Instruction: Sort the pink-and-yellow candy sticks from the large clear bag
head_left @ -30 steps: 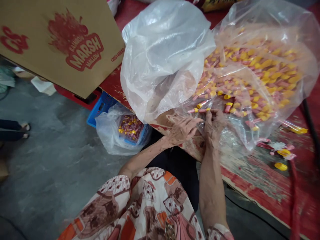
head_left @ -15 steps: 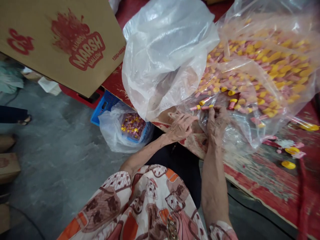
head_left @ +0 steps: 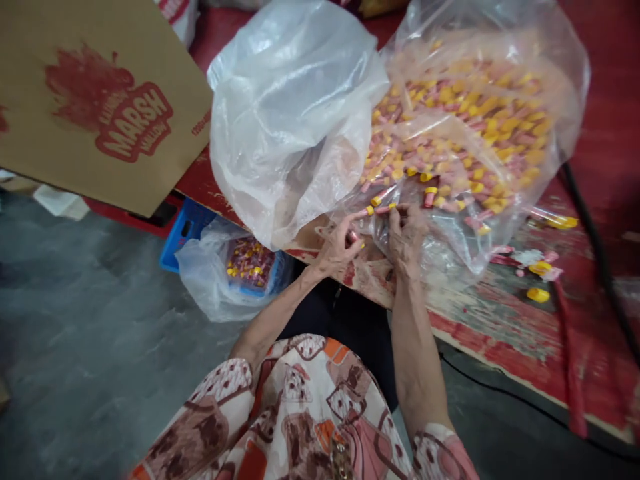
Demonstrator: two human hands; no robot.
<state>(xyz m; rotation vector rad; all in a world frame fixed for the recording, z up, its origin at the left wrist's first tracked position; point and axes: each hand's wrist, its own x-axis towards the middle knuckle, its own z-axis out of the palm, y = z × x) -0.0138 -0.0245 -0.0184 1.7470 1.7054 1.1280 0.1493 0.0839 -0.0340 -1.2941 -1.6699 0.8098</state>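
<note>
My left hand [head_left: 336, 248] is closed at the table edge, with a small pink tube with a yellow cap [head_left: 354, 237] tucked in its curled fingers. Another yellow-capped tube [head_left: 369, 211] lies at its index fingertip. My right hand [head_left: 409, 235] is closed too, its fingertips on a slim pink tube with a yellow end [head_left: 384, 209]. Just beyond both hands, a clear plastic bag [head_left: 453, 247] lies open, heaped with many such pink and yellow tubes [head_left: 465, 133]. A few loose ones rest near its mouth. The right palm and inner fingers are hidden.
A large whitish plastic bag [head_left: 290, 100] stands left of the heap, beside a printed cardboard carton [head_left: 100, 100]. Below the table edge, a blue crate [head_left: 173, 250] holds a bag of similar pieces. Yellow caps [head_left: 538, 295], scraps and a black cable [head_left: 595, 247] lie rightward on the red table.
My left fingers have curled from a flatter pose, and a pink tube now shows in them. The right hand stays at its tube. The whole view has shifted slightly.
</note>
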